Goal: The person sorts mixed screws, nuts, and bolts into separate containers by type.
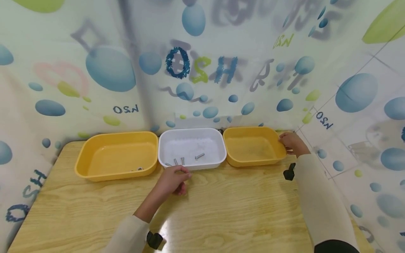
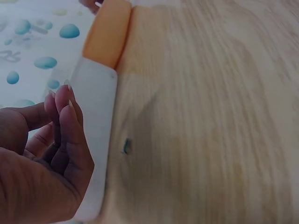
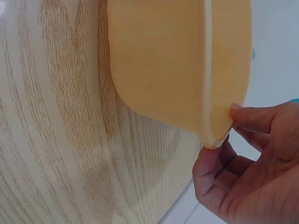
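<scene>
My right hand (image 1: 294, 143) pinches the right end of a yellow tray (image 1: 253, 163), thumb over the rim and fingers beneath, as the right wrist view shows. My left hand (image 1: 172, 180) hovers at the front edge of the white tray (image 1: 207, 166), its fingers loosely bent. Nothing shows between its fingers in the left wrist view. Inside the white tray lie several metal bolts (image 1: 199, 156), some partly behind the left hand. Another yellow tray (image 1: 110, 177), at the left, has small metal nuts (image 1: 140, 169) near its front wall.
The three trays stand in a row at the back of a wooden table (image 1: 221, 211), against a patterned curtain (image 1: 152, 95). A tiny dark greenish mark or scrap (image 2: 126, 146) shows on the table in the left wrist view; its kind is unclear.
</scene>
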A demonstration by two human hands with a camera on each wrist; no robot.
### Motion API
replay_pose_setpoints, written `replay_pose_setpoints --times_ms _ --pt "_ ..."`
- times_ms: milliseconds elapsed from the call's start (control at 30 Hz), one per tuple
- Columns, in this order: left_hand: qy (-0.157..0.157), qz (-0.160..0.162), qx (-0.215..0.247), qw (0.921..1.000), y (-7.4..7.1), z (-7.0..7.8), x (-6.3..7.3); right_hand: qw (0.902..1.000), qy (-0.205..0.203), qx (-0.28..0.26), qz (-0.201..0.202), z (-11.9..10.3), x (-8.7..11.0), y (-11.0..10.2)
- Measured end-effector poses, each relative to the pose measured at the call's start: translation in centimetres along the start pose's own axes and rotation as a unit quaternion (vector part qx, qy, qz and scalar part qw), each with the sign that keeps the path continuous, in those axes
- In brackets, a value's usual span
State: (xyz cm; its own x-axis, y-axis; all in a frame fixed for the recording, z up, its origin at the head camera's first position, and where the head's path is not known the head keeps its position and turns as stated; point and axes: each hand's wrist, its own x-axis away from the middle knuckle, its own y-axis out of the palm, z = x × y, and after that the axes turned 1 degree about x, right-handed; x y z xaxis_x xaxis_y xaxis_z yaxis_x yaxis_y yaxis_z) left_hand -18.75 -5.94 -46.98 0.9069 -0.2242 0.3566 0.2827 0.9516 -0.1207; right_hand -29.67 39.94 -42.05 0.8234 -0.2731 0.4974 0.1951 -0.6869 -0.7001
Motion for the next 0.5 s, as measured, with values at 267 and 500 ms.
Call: replay_pose_setpoints --times_ms 267,500 --pt "0.003 0.017 -0.005 0.9998 -0.7 -1.8 0.1 1.0 0.003 0.003 0.003 -0.1 0.1 0.1" --pt "-0.009 0.019 -0.021 0.9996 -1.0 -2.6 0.2 0.9999 -0.009 -0.001 -0.007 -0.1 0.2 0.1"
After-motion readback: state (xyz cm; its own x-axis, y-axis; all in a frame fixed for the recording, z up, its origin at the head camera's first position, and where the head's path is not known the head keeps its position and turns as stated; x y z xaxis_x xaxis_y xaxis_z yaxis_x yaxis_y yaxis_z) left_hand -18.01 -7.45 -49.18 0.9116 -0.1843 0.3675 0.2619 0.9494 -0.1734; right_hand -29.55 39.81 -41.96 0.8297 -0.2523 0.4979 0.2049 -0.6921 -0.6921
